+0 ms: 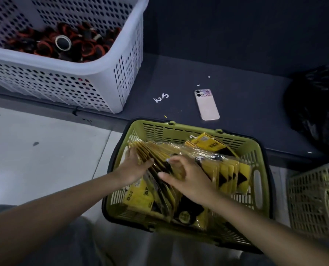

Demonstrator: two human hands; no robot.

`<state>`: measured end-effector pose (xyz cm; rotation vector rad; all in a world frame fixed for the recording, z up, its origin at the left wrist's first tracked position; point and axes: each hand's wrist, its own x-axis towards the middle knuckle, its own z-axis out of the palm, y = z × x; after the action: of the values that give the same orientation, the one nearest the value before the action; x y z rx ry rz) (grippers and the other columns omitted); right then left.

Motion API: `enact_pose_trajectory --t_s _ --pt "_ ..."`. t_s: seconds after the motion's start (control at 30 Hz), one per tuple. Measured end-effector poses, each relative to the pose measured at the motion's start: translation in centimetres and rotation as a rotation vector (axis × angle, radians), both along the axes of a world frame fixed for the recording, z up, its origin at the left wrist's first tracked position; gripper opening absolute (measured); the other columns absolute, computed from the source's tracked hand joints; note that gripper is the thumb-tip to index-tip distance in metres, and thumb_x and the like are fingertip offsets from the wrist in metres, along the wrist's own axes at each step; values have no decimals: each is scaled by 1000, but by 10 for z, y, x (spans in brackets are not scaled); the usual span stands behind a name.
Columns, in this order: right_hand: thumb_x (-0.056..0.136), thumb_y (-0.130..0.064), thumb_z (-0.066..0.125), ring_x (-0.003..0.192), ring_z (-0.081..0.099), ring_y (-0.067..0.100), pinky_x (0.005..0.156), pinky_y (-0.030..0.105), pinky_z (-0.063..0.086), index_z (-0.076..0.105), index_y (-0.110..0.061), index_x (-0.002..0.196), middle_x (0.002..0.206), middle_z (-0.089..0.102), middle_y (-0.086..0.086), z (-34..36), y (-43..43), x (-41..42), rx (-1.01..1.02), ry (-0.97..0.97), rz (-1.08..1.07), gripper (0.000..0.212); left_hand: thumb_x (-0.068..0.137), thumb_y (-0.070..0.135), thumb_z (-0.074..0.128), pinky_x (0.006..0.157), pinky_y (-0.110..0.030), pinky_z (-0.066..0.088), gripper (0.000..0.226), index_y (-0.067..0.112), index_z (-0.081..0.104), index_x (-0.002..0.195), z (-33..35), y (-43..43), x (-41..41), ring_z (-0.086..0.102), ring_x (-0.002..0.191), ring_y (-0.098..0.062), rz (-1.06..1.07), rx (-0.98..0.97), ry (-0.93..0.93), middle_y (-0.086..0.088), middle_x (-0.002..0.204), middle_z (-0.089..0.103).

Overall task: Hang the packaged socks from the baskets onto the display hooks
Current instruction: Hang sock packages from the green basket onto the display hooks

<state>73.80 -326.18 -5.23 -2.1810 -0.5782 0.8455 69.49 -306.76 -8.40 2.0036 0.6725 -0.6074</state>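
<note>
Head camera, looking down into the green basket (pixel 179 129) at centre frame, and both hands are in it. The packaged socks (pixel 227 169), yellow-and-black packs in clear sleeves, stand in rows and fill the basket almost wall to wall, with one pack lying loose at its far edge.

The left hand (pixel 134 166) is at the basket's left side. Fingers lie behind a fanned bundle of packs and the thumb is on the near face, so it's pinching that bundle. The right hand (pixel 186 181) sits just beside it over the middle rows, fingers spread and bent, thumb out, gripping nothing that I can see. Whether the fingertips touch the sleeves, I cannot tell.

So where are we? Early, by my read. This basket looks close to full, and nothing is lifted clear of it. No display hooks appear anywhere in frame, so how many packs already hang can't be judged. A second basket (pixel 311 198) at the lower right edge shows a sliver of yellow, so it may hold more stock.

Around all this, a white basket (pixel 102 77) at upper left holds red-and-black rolled items. A phone (pixel 206 104) lies face down on the dark ledge (pixel 246 73) above the green basket, with small white hooks (pixel 160 97) loose to its left. A black bag (pixel 317 104) slumps at the right edge.

What's left is lifting this bundle out, then hanging nearly everything.
</note>
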Motion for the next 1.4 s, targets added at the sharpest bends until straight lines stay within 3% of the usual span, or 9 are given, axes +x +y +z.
enact_pose_trajectory --t_s 0.1,0.23,0.47,0.73,0.9,0.97,1.07,1.27,1.4 --pt "67 -80 54 119 39 5 90 21 35 34 -28 139 133 40 -11 -5 16 1 -180 -74 95 91 96 36 50 100 -24 39 59 16 23 144 0 -11 -1 40 123 -10 208 -192 -13 11 137 40" --pt "73 -67 63 140 28 22 111 34 31 23 -16 147 153 30 3 -10 22 0 -374 -181 274 98 100 40 40 82 -34 57 32 19 43 123 1 -11 -7 67 97 -24 350 -504 227 -3 111 58" --pt "76 -48 72 103 61 18 79 28 49 19 -27 143 123 59 -1 -21 19 0 -363 -189 238 88 97 51 35 78 -29 55 56 39 16 148 -9 -10 -27 62 98 -15 238 -593 255 -3 146 42" --pt "77 -9 76 82 63 7 71 28 55 46 -23 123 111 67 8 -6 -13 8 43 134 -147 56 95 45 46 93 -35 50 56 20 32 143 -2 -23 -56 53 115 -30 360 -721 290 -15 150 32" --pt "79 -31 75 112 53 3 91 20 44 59 -26 116 123 58 -11 -2 -31 -16 143 -23 -132 41 97 42 46 102 -39 46 42 15 49 128 -15 -31 -59 51 122 -32 506 -681 150 -17 142 45" --pt "78 -40 74 109 52 -2 85 12 41 61 -29 113 120 57 -15 -2 -30 -26 164 -165 -110 39 95 42 49 100 -38 47 46 17 47 132 -17 -35 -57 53 120 -31 514 -658 130 -15 143 44" --pt "72 -55 73 96 56 -3 71 10 43 53 -28 123 118 56 -12 -4 -30 -32 26 -116 -82 62 91 44 54 89 -32 53 59 19 37 142 -21 -43 -63 54 116 -29 517 -665 145 -11 145 43" --pt "70 -44 80 125 48 17 99 26 42 35 -22 141 143 43 -2 -18 -17 -35 -40 85 -92 88 84 51 61 84 -24 53 63 14 49 134 -30 -50 -58 56 111 -21 609 -680 160 -7 141 48" --pt "79 -35 76 132 41 17 95 20 34 34 -20 144 145 41 3 -26 -1 -37 -85 40 -99 79 80 56 62 82 -25 54 62 16 54 127 -32 -53 -58 57 111 -19 623 -662 164 -5 138 51"
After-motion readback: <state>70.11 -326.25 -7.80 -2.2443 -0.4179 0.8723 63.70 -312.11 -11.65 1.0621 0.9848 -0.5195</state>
